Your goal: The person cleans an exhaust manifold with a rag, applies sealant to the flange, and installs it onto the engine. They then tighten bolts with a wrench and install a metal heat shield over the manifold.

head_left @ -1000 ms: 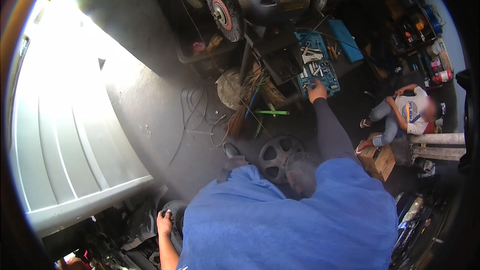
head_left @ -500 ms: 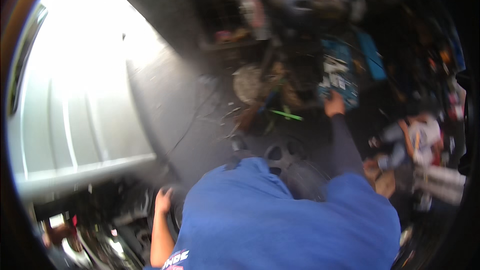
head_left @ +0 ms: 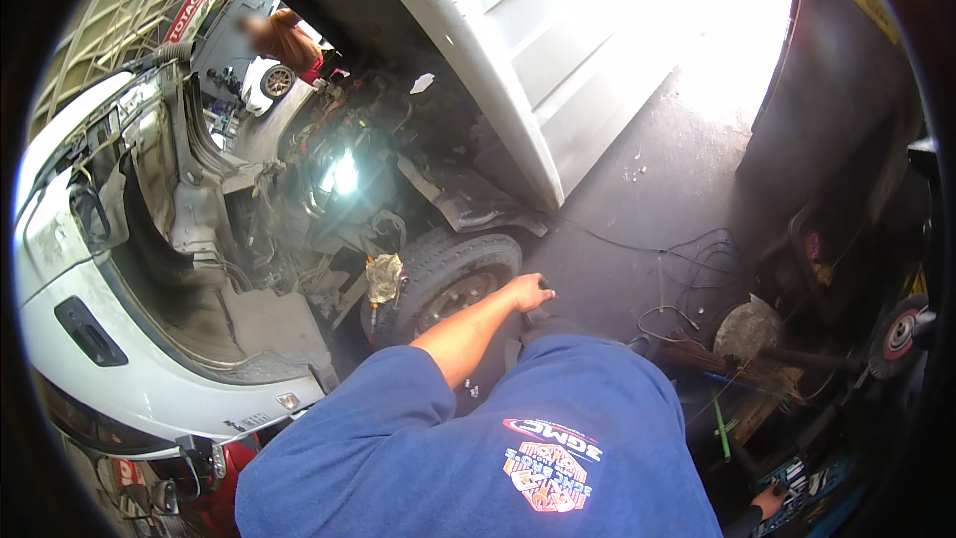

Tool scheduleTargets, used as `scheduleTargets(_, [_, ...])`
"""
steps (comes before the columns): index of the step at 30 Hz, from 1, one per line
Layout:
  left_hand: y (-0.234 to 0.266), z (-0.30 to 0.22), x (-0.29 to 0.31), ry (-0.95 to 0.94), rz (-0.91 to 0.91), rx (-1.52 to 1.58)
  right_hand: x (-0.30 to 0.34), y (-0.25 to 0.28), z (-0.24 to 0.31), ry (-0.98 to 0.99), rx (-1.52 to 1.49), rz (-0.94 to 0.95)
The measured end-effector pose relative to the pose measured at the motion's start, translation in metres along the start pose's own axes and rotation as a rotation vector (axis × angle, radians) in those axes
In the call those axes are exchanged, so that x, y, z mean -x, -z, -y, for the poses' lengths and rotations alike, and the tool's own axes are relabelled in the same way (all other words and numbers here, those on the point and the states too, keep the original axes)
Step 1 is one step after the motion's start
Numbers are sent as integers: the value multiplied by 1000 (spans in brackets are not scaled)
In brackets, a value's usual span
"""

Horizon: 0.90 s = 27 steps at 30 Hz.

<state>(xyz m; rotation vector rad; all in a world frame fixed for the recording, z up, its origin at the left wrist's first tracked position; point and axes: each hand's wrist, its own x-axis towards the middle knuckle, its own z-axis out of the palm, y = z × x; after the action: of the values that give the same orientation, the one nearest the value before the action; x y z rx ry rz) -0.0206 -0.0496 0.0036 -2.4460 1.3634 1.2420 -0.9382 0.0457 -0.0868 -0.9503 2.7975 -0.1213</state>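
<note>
My left hand (head_left: 531, 292) is held out beside the truck's front wheel (head_left: 463, 289), apart from the tyre. Its fingers are curled around something small and dark that I cannot make out. At the lower right, my right hand (head_left: 769, 500) is at a blue-green tool case (head_left: 819, 486) with silvery pieces in it. The right fingertips are drawn together at the case's contents; what they pinch is too small to tell. A dark sleeve covers that forearm.
A white truck cab (head_left: 174, 359) stands open at left, with a bright lamp (head_left: 341, 175) glowing among its engine parts. A large pale panel (head_left: 528, 50) juts overhead. Cables (head_left: 687, 259), a round plate (head_left: 747, 329) and a green stick (head_left: 721, 430) lie rightward. Another person (head_left: 289, 45) stands far off.
The view has swung left toward the truck, so the tool case and my right hand now sit at the lower right. My left hand appears farther forward, near the wheel.
</note>
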Motion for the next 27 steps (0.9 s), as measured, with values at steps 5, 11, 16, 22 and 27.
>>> scheduleTargets(5, [-7, 38, 15, 122, 25, 20, 8, 8, 13, 16, 59, -92])
scheduleTargets(11, [-14, 72, 19, 193, 24, 42, -4, 19, 16, -82, 47, 84])
scheduleTargets(16, [-7, 58, 19, 180, 99, 77, -14, 20, 7, -55, 81, 74])
scheduleTargets(22, [6, 18, 20, 73, 74, 23, -31, -47, -20, 216, 140, -250])
scheduleTargets(27, [12, 6, 1, 120, 160, 219, -6, -32, -30, 455, 567, 6])
